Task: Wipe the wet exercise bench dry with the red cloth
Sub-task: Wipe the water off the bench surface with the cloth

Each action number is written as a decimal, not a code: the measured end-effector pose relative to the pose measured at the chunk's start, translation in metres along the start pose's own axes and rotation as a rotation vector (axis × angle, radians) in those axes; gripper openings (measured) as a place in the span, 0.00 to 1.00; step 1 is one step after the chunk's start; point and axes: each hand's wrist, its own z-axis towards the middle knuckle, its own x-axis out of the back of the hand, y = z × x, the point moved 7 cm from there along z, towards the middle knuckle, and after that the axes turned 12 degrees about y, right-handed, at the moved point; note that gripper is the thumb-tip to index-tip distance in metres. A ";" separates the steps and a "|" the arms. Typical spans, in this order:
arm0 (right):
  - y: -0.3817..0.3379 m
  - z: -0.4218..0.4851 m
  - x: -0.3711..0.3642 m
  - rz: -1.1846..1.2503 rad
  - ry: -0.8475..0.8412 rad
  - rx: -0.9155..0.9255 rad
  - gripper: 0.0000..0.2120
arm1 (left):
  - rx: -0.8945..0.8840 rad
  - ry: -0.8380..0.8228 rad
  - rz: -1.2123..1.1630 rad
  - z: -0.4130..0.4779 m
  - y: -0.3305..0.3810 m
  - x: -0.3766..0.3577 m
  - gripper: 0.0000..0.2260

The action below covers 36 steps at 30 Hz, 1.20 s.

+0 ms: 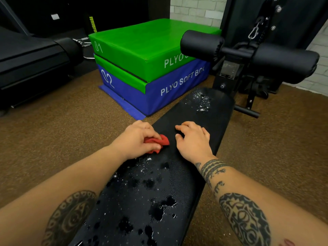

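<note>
Fingers of the left hand (136,137) curl round the crumpled red cloth (164,140), which we see pressed on the long black padded exercise bench (186,189) near its left edge, at mid-length. The right hand (193,139) rests just beside it, fingers loosely bent, holding nothing. Water pools (161,208) wet the near part; droplets (201,100) speckle the far end.

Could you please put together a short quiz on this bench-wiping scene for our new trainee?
1. Which hand grips the red cloth? A left, B right, C both.
2. True or false: the exercise bench is dry all over.
3. Fill in: the green plyo box is stacked on a ____ one.
Key: 1 A, the left hand. 2 False: water lies near the person and at the far end. 3 blue, the blue plyo box.
</note>
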 end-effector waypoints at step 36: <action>0.007 0.028 -0.010 0.006 -0.086 0.086 0.19 | 0.399 0.323 -0.141 0.082 -0.037 0.012 0.03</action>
